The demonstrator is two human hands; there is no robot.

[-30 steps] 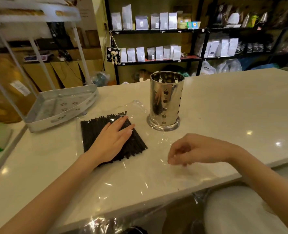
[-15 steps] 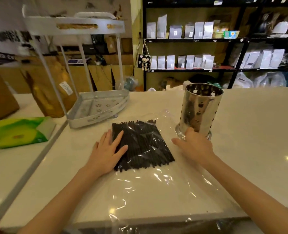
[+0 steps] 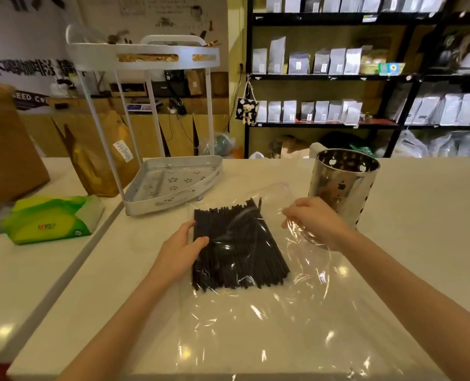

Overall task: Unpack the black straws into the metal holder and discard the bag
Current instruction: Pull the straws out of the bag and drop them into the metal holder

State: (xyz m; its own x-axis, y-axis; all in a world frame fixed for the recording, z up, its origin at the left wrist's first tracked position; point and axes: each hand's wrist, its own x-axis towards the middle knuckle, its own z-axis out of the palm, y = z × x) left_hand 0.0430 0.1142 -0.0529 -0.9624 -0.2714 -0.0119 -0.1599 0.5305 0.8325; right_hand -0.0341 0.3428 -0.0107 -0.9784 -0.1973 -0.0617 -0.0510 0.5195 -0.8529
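Observation:
A flat bundle of black straws lies on the white counter inside a large clear plastic bag that spreads toward the near edge. My left hand rests on the bundle's left side, thumb along its edge and fingers on top of the plastic. My right hand is raised just right of the straws, pinching the bag's film near its far end. Behind that hand the perforated metal holder stands upright; nothing shows above its rim.
A white two-tier corner rack stands left of the straws at the counter's far edge. A green tissue pack and brown paper bags sit on the lower counter at left. Black shelves of pouches fill the background.
My right hand has left the holder's base and lifted the bag film near the straws' far end. My left hand has slid slightly onto the bundle's left edge. The view has shifted left.

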